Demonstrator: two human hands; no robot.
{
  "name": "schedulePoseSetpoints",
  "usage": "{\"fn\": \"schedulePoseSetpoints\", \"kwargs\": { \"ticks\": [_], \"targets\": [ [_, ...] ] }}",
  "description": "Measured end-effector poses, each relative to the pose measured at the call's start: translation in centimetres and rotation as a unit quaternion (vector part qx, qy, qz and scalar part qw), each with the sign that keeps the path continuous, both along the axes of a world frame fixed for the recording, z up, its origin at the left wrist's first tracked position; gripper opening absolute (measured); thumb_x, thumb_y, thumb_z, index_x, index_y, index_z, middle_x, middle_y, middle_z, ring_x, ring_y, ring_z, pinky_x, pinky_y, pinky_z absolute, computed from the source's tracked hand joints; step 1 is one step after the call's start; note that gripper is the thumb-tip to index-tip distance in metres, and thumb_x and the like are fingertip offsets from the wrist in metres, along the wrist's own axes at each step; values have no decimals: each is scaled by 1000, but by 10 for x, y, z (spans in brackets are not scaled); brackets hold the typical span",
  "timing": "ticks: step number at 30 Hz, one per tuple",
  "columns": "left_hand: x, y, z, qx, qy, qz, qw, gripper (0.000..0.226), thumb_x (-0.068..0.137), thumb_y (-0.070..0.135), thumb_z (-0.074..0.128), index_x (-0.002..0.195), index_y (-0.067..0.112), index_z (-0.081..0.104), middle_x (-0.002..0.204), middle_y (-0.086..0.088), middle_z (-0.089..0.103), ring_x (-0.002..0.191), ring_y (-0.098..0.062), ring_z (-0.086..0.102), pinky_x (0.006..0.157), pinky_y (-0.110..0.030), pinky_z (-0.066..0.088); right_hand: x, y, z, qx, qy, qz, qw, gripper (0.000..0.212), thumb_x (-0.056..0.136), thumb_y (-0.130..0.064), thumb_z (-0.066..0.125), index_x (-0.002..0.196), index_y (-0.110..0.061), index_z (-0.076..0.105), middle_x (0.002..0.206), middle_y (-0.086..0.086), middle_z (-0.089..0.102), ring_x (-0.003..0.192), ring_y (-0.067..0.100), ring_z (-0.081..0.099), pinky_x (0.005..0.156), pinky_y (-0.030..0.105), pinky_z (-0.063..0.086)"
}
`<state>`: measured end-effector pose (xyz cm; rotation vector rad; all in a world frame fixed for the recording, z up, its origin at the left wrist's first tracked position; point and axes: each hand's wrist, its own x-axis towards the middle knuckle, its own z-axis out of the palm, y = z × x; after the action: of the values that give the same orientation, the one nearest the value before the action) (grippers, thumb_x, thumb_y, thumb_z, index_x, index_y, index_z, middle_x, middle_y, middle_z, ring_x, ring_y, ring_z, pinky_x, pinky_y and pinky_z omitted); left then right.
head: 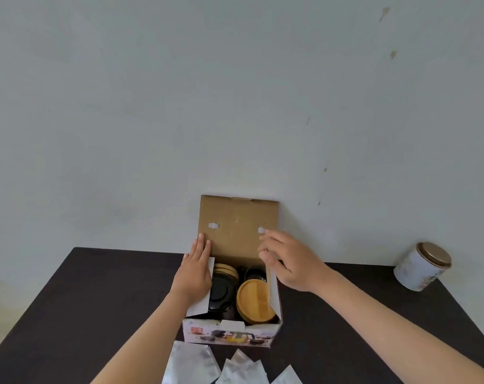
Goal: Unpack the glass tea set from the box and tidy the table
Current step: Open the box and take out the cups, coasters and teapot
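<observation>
A printed cardboard box (pixel 231 335) stands open on the dark table (pixel 77 300), its brown lid (pixel 238 217) raised against the wall. Inside lie a round bamboo lid (pixel 253 297), a black glass piece (pixel 221 293) and stacked bamboo coasters (pixel 225 268). My left hand (pixel 193 275) lies flat with straight fingers on the box's left side flap, fingertips touching the lid. Over the right side, my right hand (pixel 288 261) has curled fingers pinching the top of the right side flap (pixel 271 289).
Several silvery foil packets (pixel 191 365) lie on the table in front of the box. A white tin with a bronze lid (pixel 422 266) lies tilted at the table's far right by the wall. The table edges run left and far.
</observation>
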<state>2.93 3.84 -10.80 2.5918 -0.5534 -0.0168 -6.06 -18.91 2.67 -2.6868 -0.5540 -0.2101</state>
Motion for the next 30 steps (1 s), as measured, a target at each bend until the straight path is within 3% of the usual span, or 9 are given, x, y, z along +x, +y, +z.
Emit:
{"fn": "schedulePoseSetpoints", "kwargs": {
  "ticks": [2, 4, 6, 9, 13, 15, 18, 23, 30],
  "targets": [
    [-1, 0, 0, 5, 0, 4, 1000, 62, 97, 14, 28, 150, 13, -3, 155, 1, -22, 143, -14, -17, 115, -33, -2, -22, 0, 12, 17, 36, -57, 998, 74, 90, -66, 12, 113, -17, 63, 129, -1, 53, 128, 9, 40, 95, 6, 26],
    [-1, -1, 1, 8, -3, 4, 1000, 61, 98, 15, 28, 151, 13, -2, 155, 0, -21, 144, -15, -16, 116, -34, -1, -44, 3, 17, -26, 63, -110, 992, 81, 83, -67, 7, 124, -18, 58, 141, 0, 43, 139, 12, 27, 105, 18, 22],
    [-2, -1, 1, 12, -6, 3, 1000, 60, 98, 16, 28, 151, 12, -1, 155, -1, -21, 144, -16, -15, 115, -34, -1, -61, 7, 12, -121, 83, -165, 975, 93, 75, -70, -6, 131, -20, 50, 150, 3, 33, 146, 20, 11, 116, 36, 5],
    [-3, 0, 2, 20, -2, 2, 1000, 60, 98, 16, 27, 151, 11, -1, 156, -2, -19, 144, -17, -15, 116, -34, 0, -77, 15, -7, -222, 96, -233, 942, 101, 72, -72, -19, 134, -22, 43, 155, 7, 23, 148, 26, -4, 110, 49, -13],
    [-3, 1, 1, 23, -2, 2, 1000, 58, 99, 20, 27, 151, 11, 1, 157, -2, -16, 144, -16, -14, 116, -35, 1, -79, 25, -49, -193, 146, -258, 935, 95, 71, -68, -11, 142, -22, 33, 157, 10, 19, 147, 29, -1, 112, 57, -6],
    [-3, 0, 2, 21, 3, 0, 1000, 58, 100, 25, 27, 151, 11, 1, 157, -2, -16, 144, -15, -14, 116, -34, 0, -71, 28, -73, -148, 185, -261, 936, 76, 88, -67, 9, 150, -23, 15, 160, 11, 6, 148, 29, -4, 114, 55, -5],
    [-4, 0, 1, 24, 12, -2, 1000, 66, 100, 40, 30, 150, 12, -2, 156, -1, -18, 142, -12, -17, 115, -33, -2, -55, 36, -101, -64, 183, -263, 945, 79, 92, -64, 28, 152, -21, 0, 161, 9, -5, 147, 27, -9, 117, 50, 0],
    [-4, 0, 2, 33, 17, -4, 999, 77, 96, 51, 35, 150, 14, -5, 155, 1, -22, 144, -13, -14, 114, -33, -2, -39, 47, -127, 9, 122, -285, 951, 101, 72, -80, 0, 152, -19, 8, 161, 6, 2, 148, 23, -4, 117, 41, 3],
    [-3, -2, 4, 44, 14, -12, 999, 71, 98, 39, 35, 150, 10, -4, 155, -2, -22, 137, -9, -22, 115, -34, -2, -37, 52, -143, 5, 71, -321, 944, 80, 91, -68, 22, 139, -9, 47, 142, 12, 50, 135, 31, 41, 104, 47, 38]
  ]
}}
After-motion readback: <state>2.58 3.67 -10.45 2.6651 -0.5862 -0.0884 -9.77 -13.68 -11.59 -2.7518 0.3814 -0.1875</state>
